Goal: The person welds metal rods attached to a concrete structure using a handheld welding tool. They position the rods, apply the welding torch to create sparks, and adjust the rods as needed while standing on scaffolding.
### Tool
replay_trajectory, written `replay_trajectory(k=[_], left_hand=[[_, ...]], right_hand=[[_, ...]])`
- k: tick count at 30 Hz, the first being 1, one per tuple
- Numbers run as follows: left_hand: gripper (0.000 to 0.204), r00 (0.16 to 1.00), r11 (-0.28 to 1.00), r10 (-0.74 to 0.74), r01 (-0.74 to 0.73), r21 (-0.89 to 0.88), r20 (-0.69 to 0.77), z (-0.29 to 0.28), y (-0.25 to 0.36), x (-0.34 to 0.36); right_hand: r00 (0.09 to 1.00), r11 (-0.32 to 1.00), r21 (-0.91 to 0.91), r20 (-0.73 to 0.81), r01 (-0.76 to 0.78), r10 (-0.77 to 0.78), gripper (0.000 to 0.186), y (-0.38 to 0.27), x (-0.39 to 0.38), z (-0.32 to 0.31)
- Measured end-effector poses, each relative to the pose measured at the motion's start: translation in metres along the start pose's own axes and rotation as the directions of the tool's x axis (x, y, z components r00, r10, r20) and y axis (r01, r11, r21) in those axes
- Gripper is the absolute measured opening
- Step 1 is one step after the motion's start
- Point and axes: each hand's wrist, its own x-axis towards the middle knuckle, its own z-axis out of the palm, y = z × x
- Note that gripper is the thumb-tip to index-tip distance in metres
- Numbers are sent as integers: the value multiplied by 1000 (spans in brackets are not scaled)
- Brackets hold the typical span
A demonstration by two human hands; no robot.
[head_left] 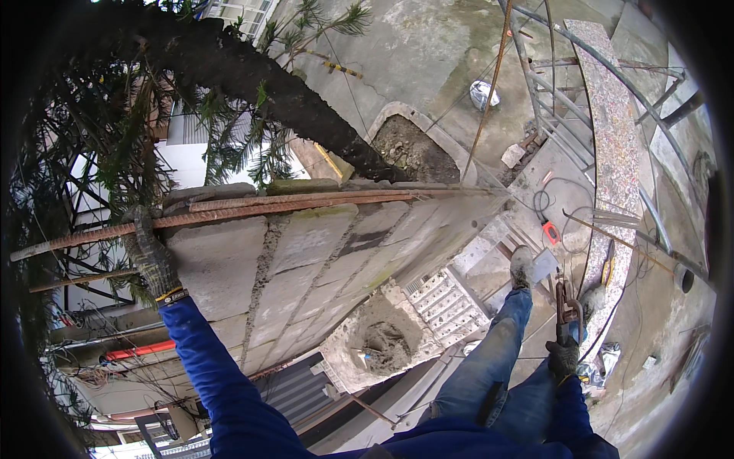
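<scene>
My left hand [151, 256], in a dark glove, is closed around rusty rebar [306, 201] lying along the top of a grey block wall [294, 268]. My right hand [563, 357], also gloved, grips the dark handle of a rusty metal clamp-like tool [567, 306], held beside my right leg. Below the wall, near my legs, a stained, box-like container [340, 344] holds wet grey mortar [382, 340] with something small stuck in it.
A tree trunk [298, 107] leans over the wall at upper left. At right are speckled planks [604, 92], metal scaffold tubes [634, 69], cables, an orange tool [550, 232] and a short pipe [684, 279]. A perforated white board [447, 306] lies below.
</scene>
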Motion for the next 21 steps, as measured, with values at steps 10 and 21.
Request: replay_trajectory(k=[10,21], left_hand=[[17,993,978,77,-57,-202,91,16,25,-6],[27,981,927,192,-187,324,18,10,-6,-5]], right_hand=[[991,994,0,72,113,-113,24,-25,28,20],[892,883,-141,136,449,-432,22,-251,-34,31]])
